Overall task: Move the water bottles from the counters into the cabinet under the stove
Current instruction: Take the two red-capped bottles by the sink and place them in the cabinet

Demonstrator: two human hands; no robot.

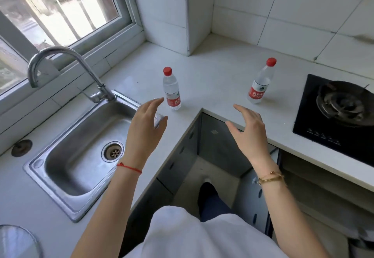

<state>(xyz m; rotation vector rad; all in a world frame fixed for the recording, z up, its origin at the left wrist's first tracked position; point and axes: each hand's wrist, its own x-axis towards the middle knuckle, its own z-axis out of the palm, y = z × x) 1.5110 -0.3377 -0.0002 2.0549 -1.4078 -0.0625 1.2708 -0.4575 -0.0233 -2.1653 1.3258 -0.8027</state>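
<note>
so both hands are spread wide and hold nothing; the left grip (146, 120) hovers at centre frame, fingertips just beside the nearer water bottle (172, 89), which stands upright above and right of it. the right grip (248, 128) sits right of centre, a little short of the second bottle (260, 82), upright too, up and to its right. each hand looks set for its own bottle. both stand on the pale table (212, 75), sink (81, 146) lower left, stove (342, 112) at right, the cabinet (315, 187) under it looks open, lower right
</note>
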